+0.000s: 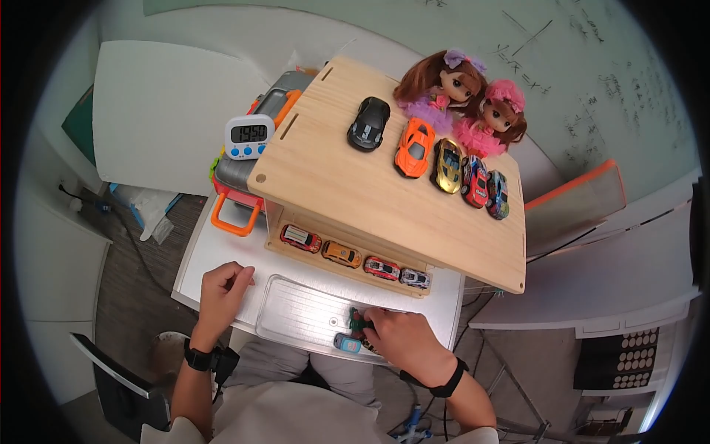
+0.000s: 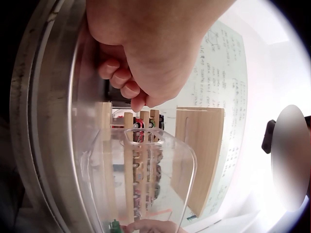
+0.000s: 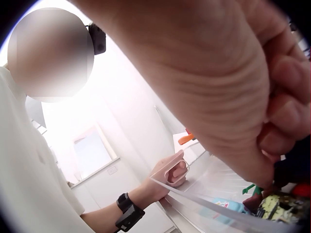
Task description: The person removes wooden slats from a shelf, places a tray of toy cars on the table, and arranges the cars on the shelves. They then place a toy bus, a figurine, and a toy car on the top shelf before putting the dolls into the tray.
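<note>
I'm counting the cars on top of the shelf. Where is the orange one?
In the head view, the orange car sits on the wooden shelf top, between the black car on its left and the gold car on its right.

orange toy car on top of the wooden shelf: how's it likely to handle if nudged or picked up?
The orange toy car sits on wheels on a smooth board of the wooden shelf, so a lengthwise push would probably roll it. It looks rigid and small, likely light. Its glossy, rounded body may be slippery to pinch; neighbours are close.

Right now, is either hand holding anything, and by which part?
The right hand has its fingers curled on a green toy car in the clear tray; the exact part is hidden. The left hand rests curled on the table, holding nothing.
</note>
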Tool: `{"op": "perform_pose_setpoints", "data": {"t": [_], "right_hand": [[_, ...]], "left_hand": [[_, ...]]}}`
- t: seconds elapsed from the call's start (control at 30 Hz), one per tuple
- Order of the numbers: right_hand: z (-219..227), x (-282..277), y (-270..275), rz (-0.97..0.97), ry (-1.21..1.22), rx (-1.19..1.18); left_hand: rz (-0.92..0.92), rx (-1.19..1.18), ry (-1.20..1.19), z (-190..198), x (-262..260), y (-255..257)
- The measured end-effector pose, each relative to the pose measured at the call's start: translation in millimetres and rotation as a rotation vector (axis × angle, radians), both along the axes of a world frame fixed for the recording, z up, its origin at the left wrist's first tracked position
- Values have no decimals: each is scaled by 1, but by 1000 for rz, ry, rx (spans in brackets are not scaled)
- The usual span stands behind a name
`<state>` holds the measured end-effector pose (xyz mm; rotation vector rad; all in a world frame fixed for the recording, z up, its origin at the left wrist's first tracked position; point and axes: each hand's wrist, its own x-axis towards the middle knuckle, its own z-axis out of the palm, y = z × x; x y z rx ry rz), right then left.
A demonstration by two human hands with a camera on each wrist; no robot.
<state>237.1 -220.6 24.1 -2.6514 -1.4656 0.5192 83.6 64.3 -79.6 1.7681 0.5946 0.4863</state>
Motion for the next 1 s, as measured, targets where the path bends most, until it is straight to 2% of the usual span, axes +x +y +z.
{"op": "perform_pose_setpoints", "data": {"t": [0.13,0.37,0.6,0.8,0.87,1.0], "right_hand": [[12,3,-12,-5,-67,64],[16,-4,-34,-41,-106,-132],[7,-11,-24,-4,-151,-79],[7,-2,-17,-9,-95,-131],[16,1,-15,-7,-90,87],[29,4,-17,-41,4,267]], "left_hand": [[1,-37,12,4,0,0],[0,-58,10,4,0,0],[0,-69,22,6,0,-1],[6,-53,14,5,0,-1],[14,-43,7,4,0,-1],[5,-22,-7,2,0,0]]}}
